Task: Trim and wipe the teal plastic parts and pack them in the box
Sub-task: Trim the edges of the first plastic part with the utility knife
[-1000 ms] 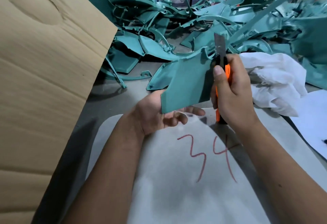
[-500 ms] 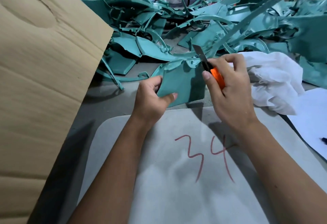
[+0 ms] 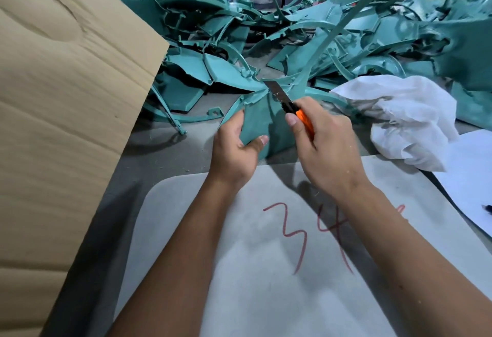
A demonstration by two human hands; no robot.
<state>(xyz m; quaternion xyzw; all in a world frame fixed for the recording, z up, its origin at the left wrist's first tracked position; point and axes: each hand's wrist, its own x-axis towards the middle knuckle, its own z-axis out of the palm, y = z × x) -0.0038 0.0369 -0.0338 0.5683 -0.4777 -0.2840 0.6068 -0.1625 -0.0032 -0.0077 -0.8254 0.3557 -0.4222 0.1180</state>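
Fingers [image 3: 241, 126] of the left hand [image 3: 234, 153] wrap the near left edge of a flat teal plastic panel [image 3: 262, 121], thumb pressed on its face, so the part is pinched and held tilted above the grey tabletop [image 3: 159, 155]. Right-hand fingers [image 3: 319, 113] are curled shut round an orange-handled utility knife [image 3: 298, 113], the thumb lying along its handle; the right hand [image 3: 327, 147] sits just right of the panel.

Nearest of all, below the panel, lies a pale rounded board marked with a red 34 [image 3: 266, 270]. The steel blade [image 3: 278, 93] rests on the panel's far top edge, angled up and left, where a ragged lip of flash seems to remain.

To do this well, I judge the blade should stay shallow against the edge and stroke away from the left thumb, shaving thin slivers, not digging in. A firmer left grip close to the cut would stop the panel flexing.

Right of the panel, a crumpled white cloth [image 3: 404, 118] waits for wiping. Left of it rises a brown cardboard box flap [image 3: 66, 123]. Beyond the panel sprawls a heap of untrimmed teal plastic parts [image 3: 306, 30].
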